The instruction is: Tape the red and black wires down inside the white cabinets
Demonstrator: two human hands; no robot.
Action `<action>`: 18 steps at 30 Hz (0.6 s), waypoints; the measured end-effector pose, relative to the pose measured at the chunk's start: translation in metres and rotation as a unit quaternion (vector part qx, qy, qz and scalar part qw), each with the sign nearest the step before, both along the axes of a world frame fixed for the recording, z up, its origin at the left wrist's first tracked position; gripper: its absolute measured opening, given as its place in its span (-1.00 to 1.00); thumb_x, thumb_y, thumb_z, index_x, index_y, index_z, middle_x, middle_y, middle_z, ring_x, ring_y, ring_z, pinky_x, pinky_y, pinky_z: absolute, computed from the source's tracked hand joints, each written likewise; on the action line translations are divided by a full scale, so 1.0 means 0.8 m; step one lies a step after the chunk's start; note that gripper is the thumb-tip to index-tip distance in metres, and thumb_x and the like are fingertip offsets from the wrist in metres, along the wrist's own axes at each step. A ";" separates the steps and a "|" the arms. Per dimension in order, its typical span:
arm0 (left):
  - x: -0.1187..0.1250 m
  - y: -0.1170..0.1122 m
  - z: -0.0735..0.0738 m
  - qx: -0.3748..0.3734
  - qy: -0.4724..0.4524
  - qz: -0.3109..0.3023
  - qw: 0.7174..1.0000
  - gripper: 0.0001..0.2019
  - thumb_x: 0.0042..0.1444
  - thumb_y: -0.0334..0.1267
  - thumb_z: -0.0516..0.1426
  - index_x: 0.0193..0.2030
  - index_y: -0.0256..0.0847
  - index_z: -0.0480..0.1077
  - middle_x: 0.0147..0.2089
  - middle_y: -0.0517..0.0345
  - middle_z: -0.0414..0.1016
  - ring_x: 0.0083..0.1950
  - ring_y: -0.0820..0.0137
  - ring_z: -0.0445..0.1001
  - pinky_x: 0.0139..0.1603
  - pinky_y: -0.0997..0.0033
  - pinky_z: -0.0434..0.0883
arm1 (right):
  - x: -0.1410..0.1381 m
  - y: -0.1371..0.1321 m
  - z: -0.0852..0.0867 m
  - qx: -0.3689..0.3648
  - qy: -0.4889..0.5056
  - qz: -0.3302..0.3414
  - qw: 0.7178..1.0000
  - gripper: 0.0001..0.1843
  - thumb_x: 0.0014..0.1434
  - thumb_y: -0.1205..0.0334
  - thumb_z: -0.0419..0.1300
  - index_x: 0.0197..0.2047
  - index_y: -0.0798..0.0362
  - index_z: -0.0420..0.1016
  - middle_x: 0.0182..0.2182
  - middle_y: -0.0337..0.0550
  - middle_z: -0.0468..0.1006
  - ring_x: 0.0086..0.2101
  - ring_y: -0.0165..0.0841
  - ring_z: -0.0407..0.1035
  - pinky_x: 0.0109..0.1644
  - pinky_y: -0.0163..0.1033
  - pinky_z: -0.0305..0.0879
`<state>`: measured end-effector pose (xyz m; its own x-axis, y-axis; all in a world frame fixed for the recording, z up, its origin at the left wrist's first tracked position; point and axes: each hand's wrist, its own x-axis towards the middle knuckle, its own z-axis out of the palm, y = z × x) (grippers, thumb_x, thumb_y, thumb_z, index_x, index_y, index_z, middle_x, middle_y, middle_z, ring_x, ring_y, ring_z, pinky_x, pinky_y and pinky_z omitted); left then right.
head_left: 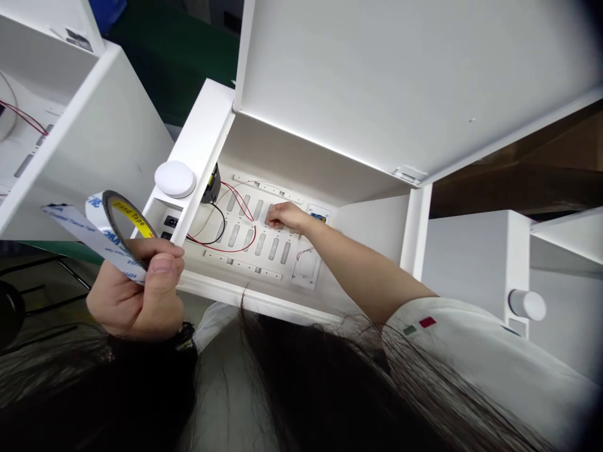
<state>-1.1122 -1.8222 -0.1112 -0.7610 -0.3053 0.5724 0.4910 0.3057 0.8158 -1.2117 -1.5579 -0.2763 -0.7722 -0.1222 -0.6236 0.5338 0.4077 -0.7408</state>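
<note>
My left hand (141, 285) grips a roll of double-sided tape (106, 220) with white, blue-printed backing; a loose strip sticks out to the left. It is held just outside the near left corner of an open white cabinet (207, 119). Deep inside, my right hand (285, 216) has its fingers curled down against the slotted floor panel (259, 245). Whether anything is between those fingertips is hidden. Red wires (242, 204) and a black wire loop across the panel to the left of that hand. A small blue circuit board (318, 216) sits just to its right.
The cabinet's raised lid (400, 81) stands behind. A white round knob (174, 179) and a power socket (170, 221) are on its left end. Similar white cabinets stand to the left (94, 138) and right (466, 263). Long dark hair covers the bottom of the view.
</note>
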 end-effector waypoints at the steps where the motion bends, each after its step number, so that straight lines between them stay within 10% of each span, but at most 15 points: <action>1: 0.000 0.000 0.000 -0.003 0.001 0.001 1.000 -0.93 -0.05 -0.34 0.14 -0.49 -0.23 0.44 -0.72 0.34 0.24 -0.70 0.52 0.17 -0.66 0.41 0.11 | 0.000 0.003 0.002 -0.064 -0.031 -0.039 0.997 -0.88 0.03 0.44 0.16 -0.50 0.11 0.35 -0.50 -0.12 0.51 -0.49 -0.45 0.35 -0.36 -0.37 0.34; 18: 0.001 -0.006 -0.001 -0.031 -0.017 -0.004 0.999 -0.92 -0.04 -0.31 0.16 -0.46 -0.24 0.46 -0.71 0.31 0.26 -0.68 0.48 0.20 -0.63 0.38 0.16 | 0.006 -0.006 -0.009 -0.159 -0.104 -0.101 0.977 -0.82 0.04 0.44 0.03 -0.53 0.17 0.39 -0.61 -0.10 0.42 -0.61 -0.43 0.28 -0.54 -0.36 0.22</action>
